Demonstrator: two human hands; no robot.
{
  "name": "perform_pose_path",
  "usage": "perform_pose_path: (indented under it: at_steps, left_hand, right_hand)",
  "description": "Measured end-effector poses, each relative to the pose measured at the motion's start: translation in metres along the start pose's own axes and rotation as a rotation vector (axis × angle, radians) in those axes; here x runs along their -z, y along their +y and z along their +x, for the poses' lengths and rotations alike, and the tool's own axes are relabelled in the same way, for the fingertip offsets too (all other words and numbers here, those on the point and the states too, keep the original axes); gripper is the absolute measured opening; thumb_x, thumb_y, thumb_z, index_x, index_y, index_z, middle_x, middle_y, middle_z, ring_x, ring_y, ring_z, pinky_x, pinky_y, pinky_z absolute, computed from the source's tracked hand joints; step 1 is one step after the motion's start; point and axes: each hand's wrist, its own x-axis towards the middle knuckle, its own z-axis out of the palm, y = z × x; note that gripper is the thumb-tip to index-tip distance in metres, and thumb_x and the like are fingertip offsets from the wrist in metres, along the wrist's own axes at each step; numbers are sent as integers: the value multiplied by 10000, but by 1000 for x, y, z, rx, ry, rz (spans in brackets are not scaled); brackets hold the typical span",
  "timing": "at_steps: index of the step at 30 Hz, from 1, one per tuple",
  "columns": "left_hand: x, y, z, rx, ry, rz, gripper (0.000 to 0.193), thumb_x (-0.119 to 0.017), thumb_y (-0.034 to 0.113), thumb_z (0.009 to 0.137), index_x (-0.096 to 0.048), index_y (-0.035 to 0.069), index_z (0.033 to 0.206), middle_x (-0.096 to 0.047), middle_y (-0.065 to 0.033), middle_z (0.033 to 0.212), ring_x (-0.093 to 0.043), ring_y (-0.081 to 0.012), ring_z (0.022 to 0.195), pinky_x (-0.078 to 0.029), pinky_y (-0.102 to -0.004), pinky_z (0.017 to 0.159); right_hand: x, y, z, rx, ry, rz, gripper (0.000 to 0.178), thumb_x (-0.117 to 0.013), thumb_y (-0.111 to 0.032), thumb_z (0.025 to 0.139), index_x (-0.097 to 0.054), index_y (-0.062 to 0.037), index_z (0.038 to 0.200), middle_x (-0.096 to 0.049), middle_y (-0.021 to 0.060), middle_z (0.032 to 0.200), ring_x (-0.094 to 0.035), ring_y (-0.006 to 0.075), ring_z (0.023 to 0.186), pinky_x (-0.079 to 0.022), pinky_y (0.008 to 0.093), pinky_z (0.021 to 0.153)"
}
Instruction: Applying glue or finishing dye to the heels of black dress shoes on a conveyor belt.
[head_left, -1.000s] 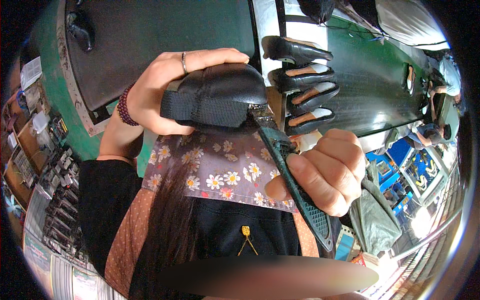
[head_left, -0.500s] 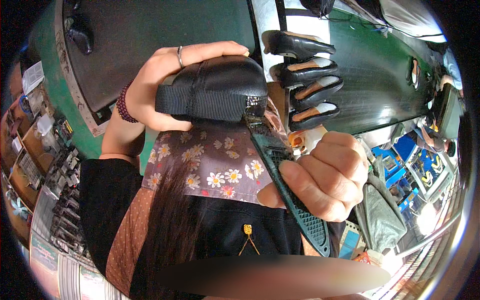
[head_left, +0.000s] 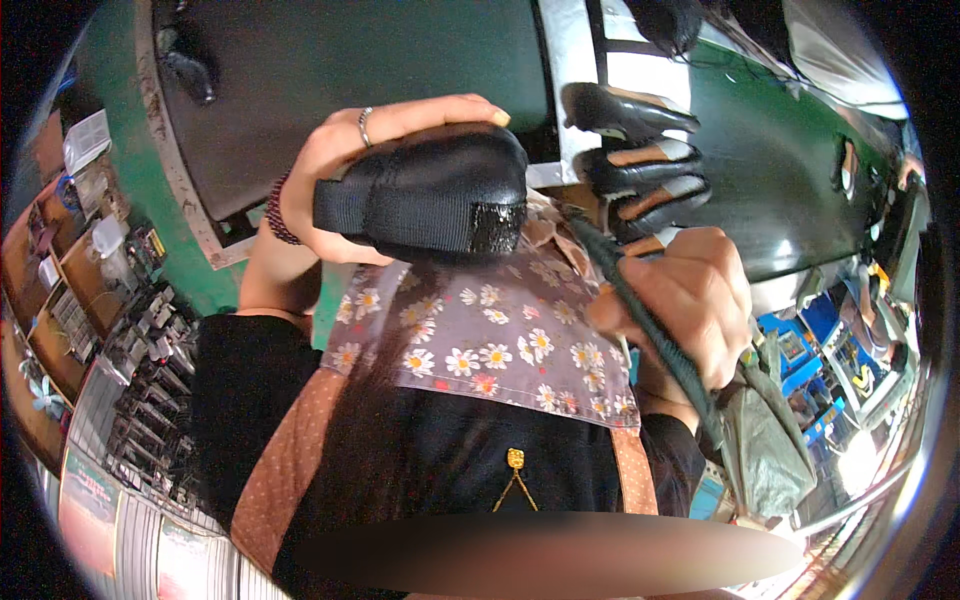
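My left hand (head_left: 325, 180) grips a black shoe (head_left: 440, 170) from behind, fingers along its top and thumb underneath. A ribbed band (head_left: 410, 220) runs along the shoe's near side, ending in a glossy, wet-looking patch (head_left: 495, 226) toward the right. In my right hand (head_left: 690, 300), closed around its handle, is a dark green brush (head_left: 655, 330). The brush slants up toward the shoe, its upper end apart from the patch and blurred by motion. A flowered apron (head_left: 480, 340) lies behind both hands.
Several black shoes with tan linings (head_left: 650, 160) stand in a row beyond my right hand. A dark conveyor belt (head_left: 780, 170) carries another shoe (head_left: 849, 168) farther right. At the far left, a dark shoe (head_left: 190, 70) rests on a dark surface (head_left: 350, 60). Shelves (head_left: 60, 270) stand at left.
The brush has come off the shoe's patch and swung right, turning edge-on. The shoe is tilted slightly, showing more of the glossy patch. The whole view has shifted a little.
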Motion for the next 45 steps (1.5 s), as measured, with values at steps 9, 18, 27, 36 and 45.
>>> perform_pose_path:
  at_steps: [9, 18, 27, 36, 45]
  left_hand:
    - [-8, -13, -48, 237, 508, -150, 847, -791, -2, 573, -426, -57, 1335, -615, -130, 1182, -609, -213, 1051, -452, -348, 953]
    - [215, -55, -118, 593, 1118, 648, 287, -865, 100, 543, -594, 55, 623, -587, 5, 659, -485, -125, 549, -408, -295, 547]
    - [290, -143, -159, 665, 1337, 1497, 943, -841, 428, 588, -452, 23, 1346, -477, -180, 1368, -476, -333, 1237, -383, -412, 1024]
    - [91, -189, 28, 20, 692, 1402, 616, -679, 119, 669, -484, -12, 1237, -392, -269, 1348, -353, -425, 1269, -250, -497, 1096]
    - [-153, -275, 113, 76, -486, 1687, 754, -656, 317, 760, -350, 153, 1429, -199, -178, 1523, -151, -361, 1418, -104, -599, 1104]
  right_hand:
    - [33, 30, -56, -133, -50, -77, 278, -821, -161, 654, -651, -31, 831, -579, 65, 652, -562, 236, 580, -454, 333, 527]
    - [16, 41, -63, -298, -140, -78, 247, -816, -29, 627, -649, -17, 809, -593, 75, 673, -532, 232, 583, -420, 330, 519]
    - [13, 46, -75, -452, -167, -134, 238, -816, -107, 655, -627, -41, 782, -588, 63, 661, -541, 242, 587, -423, 324, 530]
    - [8, 41, -159, -622, 63, -195, 154, -758, -109, 722, -655, -29, 804, -582, 95, 655, -545, 240, 565, -414, 329, 509]
    - [-22, 4, -242, -1002, 684, -106, 263, -728, -16, 771, -694, -31, 1031, -633, 70, 673, -579, 131, 579, -434, 254, 533]
